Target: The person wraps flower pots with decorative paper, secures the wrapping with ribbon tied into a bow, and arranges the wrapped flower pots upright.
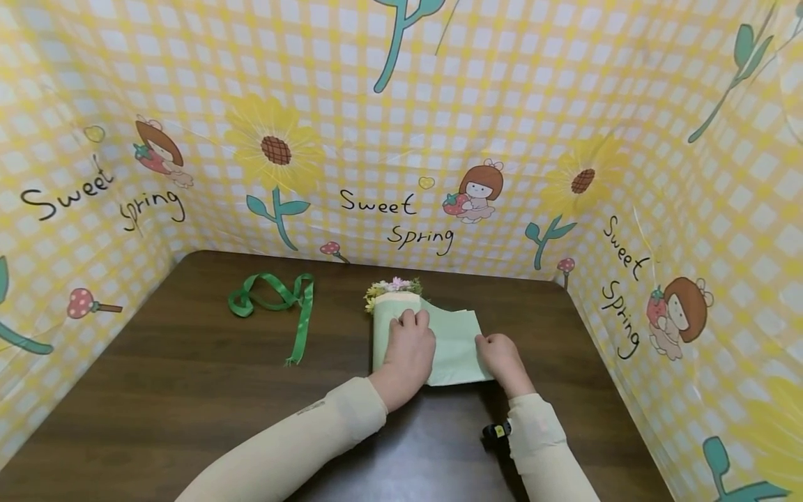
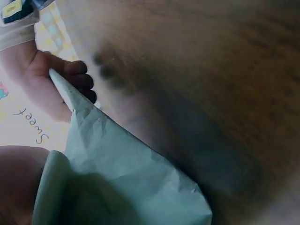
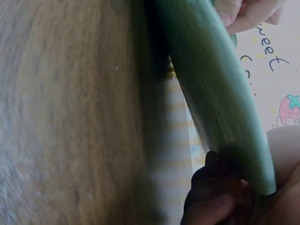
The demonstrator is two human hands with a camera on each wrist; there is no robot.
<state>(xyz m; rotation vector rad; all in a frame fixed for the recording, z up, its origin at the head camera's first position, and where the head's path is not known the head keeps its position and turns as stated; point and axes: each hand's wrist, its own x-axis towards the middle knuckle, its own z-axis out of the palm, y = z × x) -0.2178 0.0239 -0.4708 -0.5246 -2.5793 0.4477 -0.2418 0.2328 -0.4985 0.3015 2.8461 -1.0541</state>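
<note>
A bunch of small artificial flowers (image 1: pixel 395 284), pink, white and yellow, pokes out of the far end of pale green wrapping paper (image 1: pixel 454 355). The paper is folded round the bunch on its left side and spreads flat to the right. My left hand (image 1: pixel 408 355) holds the folded part, fingers curled over it. At the free right edge, my right hand (image 1: pixel 505 359) pinches the paper between thumb and fingers. In the left wrist view the paper (image 2: pixel 126 159) stretches between both hands, lifted off the table. The flower stems are hidden inside.
A green satin ribbon (image 1: pixel 302 328) lies in loose loops on the dark wooden table (image 1: pixel 157 390), left of the bouquet, one end frayed. Yellow checked cloth (image 1: pixel 401 139) with printed sunflowers walls the table at the back and both sides. A black camera (image 1: pixel 497 432) sits at my right wrist.
</note>
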